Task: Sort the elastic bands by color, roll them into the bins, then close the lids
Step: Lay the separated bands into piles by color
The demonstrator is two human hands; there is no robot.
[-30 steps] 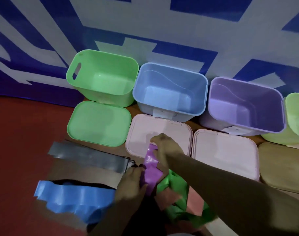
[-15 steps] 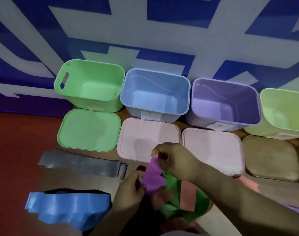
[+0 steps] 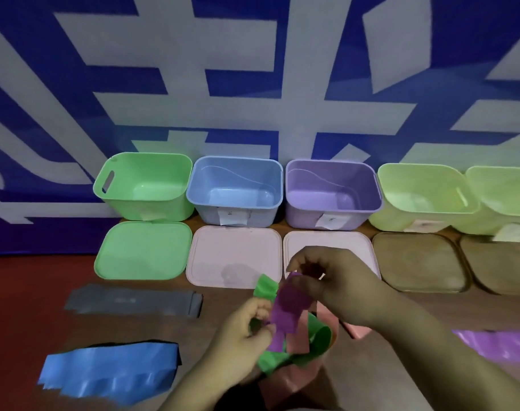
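Observation:
A purple elastic band (image 3: 286, 311) hangs between both hands above a tangle of green bands (image 3: 318, 341) and pink bands (image 3: 297, 342). My right hand (image 3: 338, 287) pinches its upper end and my left hand (image 3: 246, 327) grips its lower part. Open bins stand in a row at the back: green bin (image 3: 119, 194), blue bin (image 3: 199, 200), purple bin (image 3: 377, 200), and two yellow-green bins (image 3: 424, 209). Lids lie flat in front of the bins: a green lid (image 3: 141, 252), two pink lids (image 3: 235, 250) and two brown lids (image 3: 417, 262).
A grey band (image 3: 134, 301) lies flat at the left, a blue band (image 3: 107, 372) nearer to me. Another purple band (image 3: 495, 344) lies at the right. A blue and white banner (image 3: 252, 84) rises behind the bins. Red floor (image 3: 21, 307) lies to the left.
Both hands have lifted the purple band higher and to the right, stretching it out of the tangle. The view has tilted up, showing more bins at the right.

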